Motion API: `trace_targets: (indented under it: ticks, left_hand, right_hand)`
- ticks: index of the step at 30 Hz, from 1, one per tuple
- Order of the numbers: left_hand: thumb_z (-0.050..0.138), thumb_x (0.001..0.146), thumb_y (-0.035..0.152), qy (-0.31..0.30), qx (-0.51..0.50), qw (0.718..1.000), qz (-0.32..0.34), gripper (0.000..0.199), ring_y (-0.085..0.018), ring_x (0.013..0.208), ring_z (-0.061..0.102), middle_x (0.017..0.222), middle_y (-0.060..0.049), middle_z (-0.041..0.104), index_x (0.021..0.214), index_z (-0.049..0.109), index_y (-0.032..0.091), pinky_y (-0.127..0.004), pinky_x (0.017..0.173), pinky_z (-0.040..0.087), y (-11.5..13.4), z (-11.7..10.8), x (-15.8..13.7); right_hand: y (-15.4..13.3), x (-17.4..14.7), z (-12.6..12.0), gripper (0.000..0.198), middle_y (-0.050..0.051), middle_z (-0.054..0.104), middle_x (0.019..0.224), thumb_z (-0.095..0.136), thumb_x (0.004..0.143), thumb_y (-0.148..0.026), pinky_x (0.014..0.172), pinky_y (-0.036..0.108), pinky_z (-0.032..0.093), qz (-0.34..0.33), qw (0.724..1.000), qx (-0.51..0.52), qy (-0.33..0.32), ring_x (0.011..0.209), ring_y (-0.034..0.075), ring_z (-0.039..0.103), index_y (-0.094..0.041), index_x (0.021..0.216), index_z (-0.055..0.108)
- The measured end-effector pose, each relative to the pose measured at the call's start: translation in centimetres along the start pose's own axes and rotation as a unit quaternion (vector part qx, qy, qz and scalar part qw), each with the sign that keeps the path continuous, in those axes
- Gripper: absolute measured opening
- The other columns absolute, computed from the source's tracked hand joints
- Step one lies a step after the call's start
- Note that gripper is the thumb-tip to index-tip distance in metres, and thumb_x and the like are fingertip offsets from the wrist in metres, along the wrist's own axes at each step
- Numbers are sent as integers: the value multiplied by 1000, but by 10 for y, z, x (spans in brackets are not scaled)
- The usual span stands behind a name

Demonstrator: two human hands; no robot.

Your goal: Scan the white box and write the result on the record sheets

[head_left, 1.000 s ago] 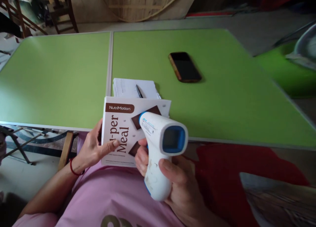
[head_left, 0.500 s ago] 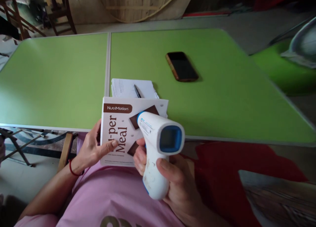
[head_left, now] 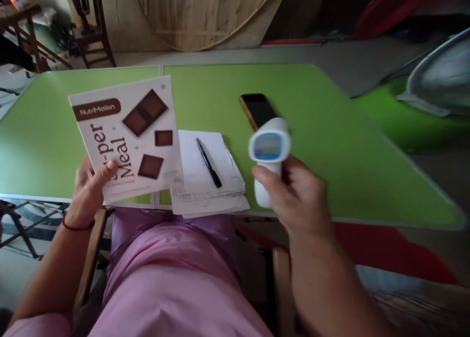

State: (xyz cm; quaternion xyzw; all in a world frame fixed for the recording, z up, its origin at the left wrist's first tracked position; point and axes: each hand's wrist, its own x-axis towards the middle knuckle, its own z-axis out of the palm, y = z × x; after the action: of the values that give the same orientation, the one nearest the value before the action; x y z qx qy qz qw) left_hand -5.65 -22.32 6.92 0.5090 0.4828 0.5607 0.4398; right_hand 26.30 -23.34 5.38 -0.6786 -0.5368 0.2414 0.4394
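I see one white box gripped in left hand, just left of paper stack. One thermometer gun clasped in right hand, right of stack. One pen on stack; one phone beyond.

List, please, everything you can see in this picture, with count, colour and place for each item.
box: one, white with brown squares, held over the table's near left edge
infrared thermometer: one, white with a blue screen, held over the table's near edge
paper stack: one, white, at the table's near edge
pen: one, black, lying on the paper stack
phone: one, dark with a brown rim, on the table beyond the thermometer
table: green top in two panels
wooden chairs: brown, far left
left hand: grips the box
right hand: grips the thermometer
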Motion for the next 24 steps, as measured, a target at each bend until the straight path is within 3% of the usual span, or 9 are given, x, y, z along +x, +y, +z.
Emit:
trace_targets:
  ticks: [5, 11, 18, 24]
  left_hand:
    - [85, 75, 47, -29, 5, 994, 109, 61, -28, 107, 68, 119, -11, 69, 120, 56, 18, -36, 86, 61, -23, 11, 80]
    - [94, 58, 45, -96, -68, 988, 101, 88, -32, 110, 66, 119, -14, 67, 125, 41, 21, -47, 93, 58, -52, 52, 162]
    - [89, 62, 41, -167, -117, 972, 115, 87, -33, 118, 62, 127, -16, 62, 128, 37, 20, -50, 98, 56, -85, 91, 195]
    - [83, 70, 44, -279, -50, 947, 153, 86, -35, 126, 56, 138, -20, 55, 135, 34, 16, -48, 99, 55, -93, 89, 205]
  right_hand:
    - [21, 61, 18, 35, 15, 72, 92, 63, 73, -42, 73, 38, 46, -23, 985, -164, -47, 83, 29, 64, -17, 95, 70]
    - [16, 104, 43, 34, 18, 74, 99, 62, 81, -39, 68, 35, 43, -41, 946, -306, -97, 89, 32, 66, -14, 102, 71]
    - [19, 104, 60, 38, 20, 72, 103, 58, 88, -42, 70, 33, 43, -45, 912, -392, -110, 96, 31, 67, -12, 110, 68]
    - [31, 102, 62, 35, 17, 70, 102, 61, 87, -43, 75, 35, 45, -49, 912, -397, -96, 96, 30, 66, -14, 106, 66]
